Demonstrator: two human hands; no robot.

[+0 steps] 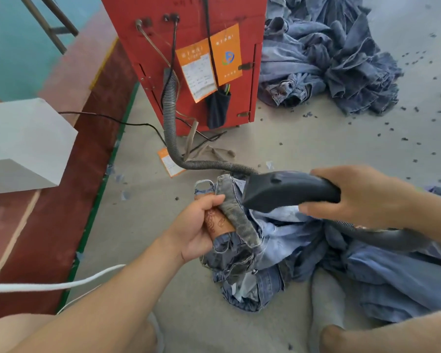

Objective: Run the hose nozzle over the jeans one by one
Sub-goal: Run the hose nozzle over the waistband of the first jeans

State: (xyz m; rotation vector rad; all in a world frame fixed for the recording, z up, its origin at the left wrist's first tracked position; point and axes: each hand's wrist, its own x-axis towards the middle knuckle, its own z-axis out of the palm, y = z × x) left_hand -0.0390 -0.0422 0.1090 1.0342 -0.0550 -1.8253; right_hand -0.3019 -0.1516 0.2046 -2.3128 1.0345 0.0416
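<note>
My right hand point(359, 197) grips the handle of a black hose nozzle point(278, 191), whose wide mouth points left at a pair of blue jeans point(285, 240) lying on the floor in front of me. My left hand point(199, 225) grips the jeans' waistband, by the brown leather patch, and lifts it up to the nozzle mouth. A grey ribbed hose point(171, 115) runs from the nozzle across the floor to a red machine point(189, 47). More denim point(397, 284) is spread under my right forearm.
A big heap of jeans point(329, 54) lies on the floor at the far right of the red machine. A white box point(23, 141) stands at the left on a red strip of floor. Small denim scraps dot the grey floor at right. A white cord point(49, 285) crosses at lower left.
</note>
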